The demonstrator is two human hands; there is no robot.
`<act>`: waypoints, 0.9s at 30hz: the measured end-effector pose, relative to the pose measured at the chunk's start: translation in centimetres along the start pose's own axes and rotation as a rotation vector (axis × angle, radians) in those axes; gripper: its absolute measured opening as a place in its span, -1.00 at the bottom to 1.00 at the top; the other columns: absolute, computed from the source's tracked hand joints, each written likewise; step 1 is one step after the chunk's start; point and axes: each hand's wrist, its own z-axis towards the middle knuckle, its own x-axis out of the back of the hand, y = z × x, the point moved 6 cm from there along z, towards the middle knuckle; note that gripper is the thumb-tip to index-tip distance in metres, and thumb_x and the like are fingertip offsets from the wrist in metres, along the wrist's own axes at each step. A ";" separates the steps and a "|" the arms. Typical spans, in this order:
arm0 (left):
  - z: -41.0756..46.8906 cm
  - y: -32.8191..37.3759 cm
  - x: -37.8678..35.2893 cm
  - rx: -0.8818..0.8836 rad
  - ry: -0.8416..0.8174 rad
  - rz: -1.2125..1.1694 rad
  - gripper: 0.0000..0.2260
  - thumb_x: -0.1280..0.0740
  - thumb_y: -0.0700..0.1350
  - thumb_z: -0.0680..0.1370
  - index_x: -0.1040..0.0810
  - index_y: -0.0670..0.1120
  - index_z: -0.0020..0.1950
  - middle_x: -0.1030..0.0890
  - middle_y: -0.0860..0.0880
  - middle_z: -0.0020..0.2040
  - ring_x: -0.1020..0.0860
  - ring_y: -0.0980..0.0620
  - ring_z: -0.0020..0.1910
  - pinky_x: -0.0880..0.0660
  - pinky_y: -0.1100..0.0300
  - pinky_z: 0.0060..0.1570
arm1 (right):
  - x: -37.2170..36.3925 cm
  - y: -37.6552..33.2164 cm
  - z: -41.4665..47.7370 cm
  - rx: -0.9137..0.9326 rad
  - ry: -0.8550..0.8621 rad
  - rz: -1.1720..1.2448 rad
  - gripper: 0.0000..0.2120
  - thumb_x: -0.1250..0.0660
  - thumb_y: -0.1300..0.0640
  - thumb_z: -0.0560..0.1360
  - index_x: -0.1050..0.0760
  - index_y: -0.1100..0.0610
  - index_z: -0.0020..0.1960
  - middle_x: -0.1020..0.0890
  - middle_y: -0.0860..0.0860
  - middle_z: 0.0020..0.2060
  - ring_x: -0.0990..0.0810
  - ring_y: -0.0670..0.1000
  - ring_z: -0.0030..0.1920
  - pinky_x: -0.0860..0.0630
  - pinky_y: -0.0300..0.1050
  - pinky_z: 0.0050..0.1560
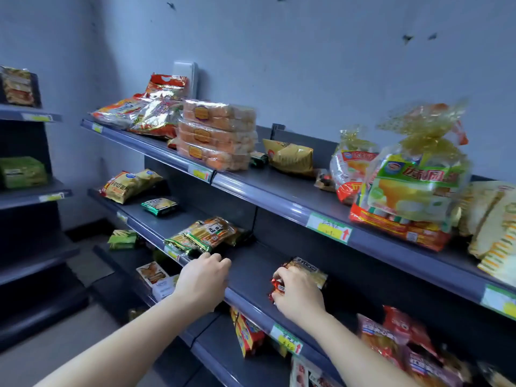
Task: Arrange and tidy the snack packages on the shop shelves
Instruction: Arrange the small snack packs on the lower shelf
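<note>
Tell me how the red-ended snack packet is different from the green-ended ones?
The red-ended packet is alone; the green-ended packets lie in a pile. The right hand grips the red-ended packet; the green-ended packets lie ungripped, with the left hand just beside them. Both are on the same shelf.

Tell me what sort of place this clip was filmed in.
Most likely a small shop: tiered metal shelves, price tags on their front edges, and packaged snacks like the stacked bread packs.

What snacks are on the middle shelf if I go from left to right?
First yellow bags → small green packet → green biscuit packs → red-ended packet, held by the right hand.
</note>
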 end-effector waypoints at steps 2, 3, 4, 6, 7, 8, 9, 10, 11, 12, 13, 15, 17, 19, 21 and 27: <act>0.0 -4.1 -0.6 0.054 -0.001 -0.001 -0.80 -0.24 0.05 0.57 -0.47 -0.01 0.13 -0.53 0.02 0.08 -0.47 -0.03 0.16 -0.44 0.12 -0.03 | -1.8 -2.8 2.2 0.024 -0.038 -0.002 -0.72 -0.31 0.04 0.51 -0.44 -0.02 0.22 -0.51 -0.04 0.14 -0.49 0.05 0.18 -0.44 -0.13 -0.01; 0.1 -6.2 -0.9 0.077 -0.004 0.004 -0.80 -0.24 0.05 0.57 -0.47 0.00 0.13 -0.53 0.03 0.08 -0.48 -0.02 0.16 -0.45 0.13 -0.03 | -2.7 -4.3 3.3 0.036 -0.057 -0.003 -0.71 -0.31 0.04 0.52 -0.43 -0.02 0.23 -0.51 -0.04 0.15 -0.48 0.05 0.19 -0.43 -0.13 -0.01; 0.2 -8.2 -1.2 0.097 -0.010 0.012 -0.80 -0.24 0.05 0.57 -0.47 0.01 0.13 -0.53 0.04 0.08 -0.48 -0.02 0.16 -0.46 0.12 -0.03 | -3.6 -5.7 4.4 0.046 -0.074 -0.004 -0.71 -0.31 0.04 0.52 -0.43 -0.01 0.23 -0.50 -0.03 0.16 -0.48 0.05 0.20 -0.44 -0.12 -0.01; 0.5 -12.1 -1.8 0.122 -0.021 0.017 -0.79 -0.24 0.05 0.57 -0.46 0.00 0.15 -0.52 0.03 0.09 -0.47 -0.02 0.16 -0.47 0.12 0.00 | -5.3 -8.3 6.8 0.059 -0.098 -0.003 -0.71 -0.31 0.03 0.52 -0.42 -0.01 0.23 -0.50 -0.03 0.18 -0.47 0.04 0.21 -0.46 -0.10 0.02; 0.7 -13.9 -2.0 0.130 -0.023 0.018 -0.78 -0.24 0.07 0.57 -0.47 0.00 0.15 -0.52 0.03 0.09 -0.47 -0.02 0.16 -0.46 0.13 0.01 | -6.2 -9.5 8.1 0.058 -0.107 0.001 -0.71 -0.31 0.02 0.52 -0.42 -0.02 0.24 -0.50 -0.04 0.18 -0.46 0.04 0.21 -0.47 -0.09 0.04; 1.1 -15.7 -2.3 0.133 -0.025 0.025 -0.77 -0.23 0.08 0.57 -0.47 0.00 0.15 -0.52 0.03 0.09 -0.47 -0.01 0.15 -0.45 0.13 0.02 | -7.0 -10.8 9.3 0.053 -0.117 0.005 -0.70 -0.31 0.02 0.52 -0.42 -0.03 0.24 -0.49 -0.04 0.19 -0.46 0.04 0.22 -0.47 -0.09 0.05; 1.4 -17.6 -2.7 0.134 -0.022 0.034 -0.77 -0.23 0.08 0.57 -0.47 0.00 0.15 -0.52 0.03 0.08 -0.47 -0.01 0.14 -0.44 0.13 0.03 | -7.8 -12.0 10.5 0.049 -0.126 0.008 -0.70 -0.30 0.01 0.53 -0.41 -0.03 0.25 -0.49 -0.05 0.19 -0.46 0.03 0.22 -0.47 -0.09 0.05; 1.8 -19.4 -3.2 0.140 -0.031 0.042 -0.78 -0.22 0.08 0.58 -0.47 0.00 0.14 -0.52 0.03 0.08 -0.47 -0.01 0.13 -0.45 0.14 0.02 | -8.6 -13.2 11.7 0.046 -0.132 0.011 -0.69 -0.30 0.01 0.53 -0.42 -0.04 0.26 -0.49 -0.06 0.19 -0.45 0.02 0.21 -0.47 -0.10 0.04; 2.2 -21.3 -3.6 0.153 -0.034 0.047 -0.79 -0.21 0.07 0.58 -0.47 0.01 0.13 -0.52 0.04 0.07 -0.47 0.00 0.12 -0.45 0.15 0.01 | -9.4 -14.3 12.9 0.045 -0.137 0.011 -0.69 -0.30 0.01 0.53 -0.42 -0.04 0.26 -0.48 -0.06 0.19 -0.46 0.02 0.21 -0.46 -0.11 0.03; 2.6 -23.1 -4.0 0.170 -0.041 0.050 -0.81 -0.21 0.05 0.58 -0.48 0.02 0.12 -0.53 0.05 0.06 -0.47 0.00 0.11 -0.46 0.16 -0.01 | -10.1 -15.5 14.1 0.044 -0.142 0.012 -0.69 -0.30 0.02 0.53 -0.42 -0.03 0.26 -0.48 -0.06 0.19 -0.46 0.02 0.21 -0.46 -0.12 0.02; 3.0 -24.8 -4.4 0.187 -0.039 0.045 -0.83 -0.22 0.04 0.58 -0.48 0.02 0.10 -0.53 0.05 0.04 -0.48 0.01 0.10 -0.46 0.16 -0.03 | -10.8 -16.6 15.3 0.042 -0.147 0.017 -0.70 -0.31 0.02 0.53 -0.43 -0.03 0.25 -0.48 -0.06 0.18 -0.46 0.02 0.20 -0.46 -0.13 0.01; 3.9 -27.9 -5.3 0.214 -0.053 0.038 -0.87 -0.23 0.02 0.57 -0.48 0.01 0.04 -0.53 0.05 0.00 -0.49 0.01 0.06 -0.46 0.15 -0.08 | -12.3 -18.6 17.6 0.042 -0.156 0.028 -0.68 -0.32 0.02 0.52 -0.44 -0.02 0.26 -0.49 -0.05 0.19 -0.47 0.02 0.20 -0.48 -0.12 0.02; 4.7 -30.8 -6.3 0.240 -0.050 0.036 -0.89 -0.30 0.03 0.53 -0.51 0.01 -0.04 -0.55 0.04 -0.09 -0.52 0.00 -0.02 -0.48 0.12 -0.17 | -13.8 -20.4 20.0 0.045 -0.174 0.027 -0.67 -0.32 0.02 0.51 -0.44 0.00 0.27 -0.50 -0.04 0.19 -0.49 0.03 0.19 -0.50 -0.11 0.03; 5.7 -33.5 -6.9 0.269 -0.038 0.013 -0.91 -0.38 0.00 0.48 -0.54 0.00 -0.13 -0.56 0.03 -0.17 -0.55 -0.03 -0.10 -0.50 0.11 -0.25 | -15.3 -22.1 22.3 0.049 -0.187 0.018 -0.70 -0.33 0.01 0.51 -0.46 0.02 0.22 -0.52 -0.03 0.16 -0.52 0.04 0.16 -0.52 -0.09 0.02; 7.0 -35.6 -7.7 0.272 -0.060 0.008 -0.89 -0.34 0.01 0.51 -0.54 -0.01 -0.06 -0.56 0.03 -0.10 -0.54 -0.03 -0.03 -0.47 0.12 -0.20 | -16.7 -23.8 24.8 0.066 -0.194 0.003 -0.75 -0.33 0.02 0.51 -0.47 0.04 0.16 -0.55 -0.01 0.12 -0.54 0.06 0.12 -0.54 -0.07 0.01; 12.4 -42.4 -12.3 0.283 -0.194 0.073 -0.75 -0.56 0.01 0.25 -0.53 0.01 -0.24 -0.53 0.07 -0.31 -0.55 0.02 -0.26 -0.46 0.19 -0.45 | -21.9 -27.4 33.8 0.105 -0.233 0.011 -0.75 -0.31 0.03 0.51 -0.48 0.01 0.18 -0.53 -0.01 0.12 -0.52 0.08 0.14 -0.48 -0.11 -0.06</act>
